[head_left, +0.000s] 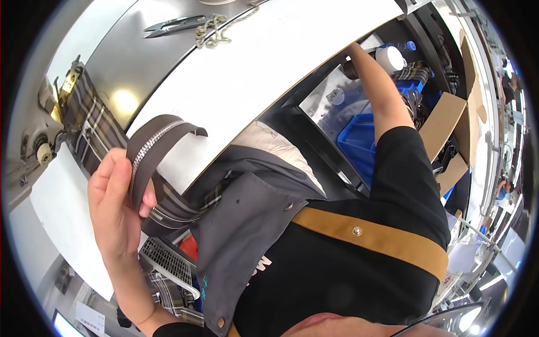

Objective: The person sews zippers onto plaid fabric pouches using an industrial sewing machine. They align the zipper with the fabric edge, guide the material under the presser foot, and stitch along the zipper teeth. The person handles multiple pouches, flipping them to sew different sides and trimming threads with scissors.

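My left hand [116,194] is closed on a dark brown zipper [147,151] with silver metal teeth, pinched between thumb and fingers. The zipper's upper end curls over the white tabletop [241,73], at its left part. My right forearm [382,90] reaches into the open drawer space below the table's edge. The right hand itself is hidden by the tabletop, so its fingers and anything in them do not show. Plaid fabric [101,126] lies beside the sewing machine parts at the left.
Dark thread snips [175,26] and a tangled cord [212,32] lie on the metal surface at the top. Under the table are a blue tray [357,137], a white-lidded container [389,59] and a blue-capped bottle [409,46]. An open cardboard box [446,126] stands at the right.
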`<action>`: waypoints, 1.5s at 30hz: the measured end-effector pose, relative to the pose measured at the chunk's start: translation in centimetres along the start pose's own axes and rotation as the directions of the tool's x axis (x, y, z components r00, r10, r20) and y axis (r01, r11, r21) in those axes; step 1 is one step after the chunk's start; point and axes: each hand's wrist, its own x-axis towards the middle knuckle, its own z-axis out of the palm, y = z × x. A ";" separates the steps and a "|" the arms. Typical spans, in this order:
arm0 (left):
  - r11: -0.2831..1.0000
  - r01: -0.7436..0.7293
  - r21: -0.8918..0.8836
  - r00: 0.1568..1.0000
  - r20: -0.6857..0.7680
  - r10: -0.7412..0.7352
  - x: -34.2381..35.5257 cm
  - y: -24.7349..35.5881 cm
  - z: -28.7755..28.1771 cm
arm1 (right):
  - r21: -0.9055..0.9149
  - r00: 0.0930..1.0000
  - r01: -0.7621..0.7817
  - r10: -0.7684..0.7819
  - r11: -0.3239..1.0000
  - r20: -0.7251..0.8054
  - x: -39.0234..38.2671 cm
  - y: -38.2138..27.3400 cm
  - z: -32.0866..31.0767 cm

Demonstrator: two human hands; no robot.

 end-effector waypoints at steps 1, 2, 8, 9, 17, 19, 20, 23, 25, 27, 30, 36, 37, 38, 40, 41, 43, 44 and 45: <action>1.000 0.004 -0.004 1.000 -0.006 -0.004 0.0 -0.1 0.0 | -0.006 1.000 -0.011 0.011 1.000 0.009 0.2 0.1 -0.4; 1.000 0.004 -0.013 1.000 -0.005 -0.005 -0.1 -0.2 -0.1 | -0.008 0.999 -0.029 0.029 1.000 0.037 0.2 0.3 -0.6; 1.000 0.004 -0.026 0.999 0.047 -0.003 0.6 -0.5 0.3 | -0.160 0.968 -0.071 0.107 0.985 0.229 -1.1 5.3 -1.6; 1.000 -0.001 -0.021 0.998 0.067 0.003 0.6 -0.6 0.3 | -0.252 0.988 0.025 0.014 0.967 0.151 -1.9 6.4 -1.2; 1.000 0.011 -0.028 0.998 0.058 -0.010 0.6 -0.8 0.9 | 0.899 0.995 -0.090 0.074 0.428 0.065 -4.6 6.1 -2.4; 1.000 0.010 -0.025 0.999 0.051 -0.008 0.5 -0.9 1.0 | 0.930 0.997 -0.074 0.018 0.360 0.072 -4.9 5.3 -3.0; 1.000 0.013 -0.021 0.998 0.067 -0.011 0.4 -0.8 0.9 | 0.934 0.998 -0.067 0.036 0.351 0.058 -5.1 3.9 -3.3; 1.000 0.017 -0.017 0.994 0.112 -0.016 0.3 -0.8 0.8 | 0.913 0.995 -0.033 0.100 0.407 -0.009 -5.2 1.0 -3.9; 1.000 0.014 -0.012 0.991 0.133 -0.012 0.5 -0.7 1.0 | 0.829 0.990 -0.002 0.116 0.559 -0.076 -4.1 0.8 -3.8; 1.000 -0.014 -0.023 0.993 0.114 0.016 0.4 -0.6 1.5 | 0.629 0.982 0.008 0.111 0.777 -0.151 -3.0 1.5 -3.7; 0.999 -0.026 -0.043 0.998 0.058 0.029 -0.5 -0.1 1.9 | 0.113 0.983 0.043 -0.022 0.993 -0.181 -1.9 2.4 -3.7; 0.990 -0.080 -0.119 0.997 -0.010 0.080 -2.2 0.4 1.5 | -0.547 0.805 0.592 -0.400 0.592 0.438 -13.3 -5.1 -8.9; 0.988 -0.093 -0.122 0.996 -0.021 0.091 -2.5 0.6 1.6 | -0.455 0.781 0.613 -0.405 0.646 0.475 -17.9 -8.0 -11.3; 0.987 -0.082 -0.136 0.997 -0.010 0.081 -2.7 1.0 1.6 | -0.165 0.680 0.669 -0.508 0.725 0.528 -20.6 -10.2 -12.8; 0.980 -0.097 -0.173 0.995 0.013 0.101 -3.0 1.3 1.7 | 0.133 0.625 0.736 -0.742 0.664 0.244 -26.7 -17.0 -15.8; 0.967 -0.122 -0.223 0.990 0.040 0.134 -3.1 1.1 1.6 | 0.181 0.639 0.745 -0.765 0.642 0.081 -29.2 -19.9 -16.7; 0.960 -0.154 -0.233 0.986 0.026 0.165 -3.6 1.4 2.0 | 0.321 0.468 0.869 -0.834 0.376 -0.292 -31.6 -24.7 -15.6; 0.955 -0.160 -0.250 0.982 0.055 0.179 -3.8 1.5 1.8 | 0.349 0.387 0.903 -0.828 0.251 -0.406 -32.2 -26.8 -14.8; 0.950 -0.166 -0.266 0.978 0.081 0.193 -4.2 1.6 1.4 | 0.349 0.321 0.917 -0.880 0.195 -0.351 -32.1 -28.6 -14.0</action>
